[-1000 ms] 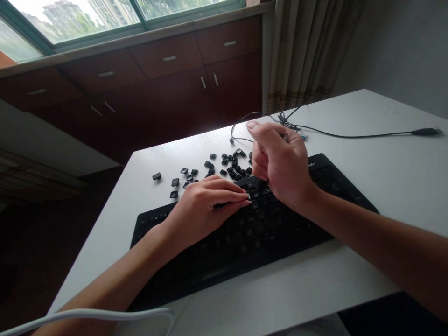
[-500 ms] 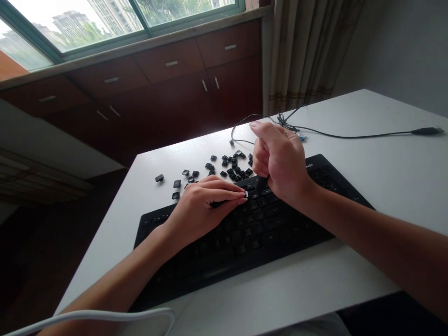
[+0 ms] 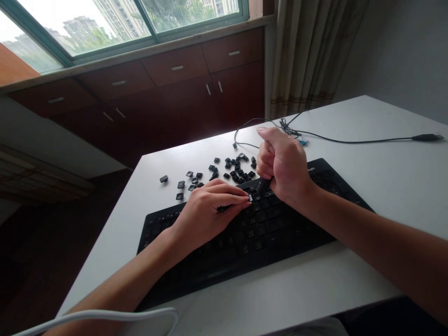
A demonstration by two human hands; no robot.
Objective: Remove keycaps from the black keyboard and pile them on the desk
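A black keyboard (image 3: 210, 275) lies slantwise on the white table. Above its upper rows my right hand (image 3: 285, 163) is a fist round a black-handled tool (image 3: 263, 185), thumb on top. The tool's lower end points down at the keys, and its tip cannot be made out. My left hand (image 3: 213, 207) rests over the left half of the keyboard. Its thumb and fingers are pinched together at a small pale piece (image 3: 250, 198), just left of the tool. Exposed key sockets show in parts of the lower rows.
Loose black keycaps (image 3: 240, 175) lie scattered behind the keyboard. A bundled black cable (image 3: 287, 125) runs to a plug (image 3: 427, 137) at the right, with a small blue item (image 3: 303, 141) beside it. A white cable (image 3: 115, 315) crosses the near left. The table's edge (image 3: 101, 238) drops off at left.
The whole view has shifted slightly, so everything sits a little lower and further right. Both hands keep their grip and place on the keyboard.
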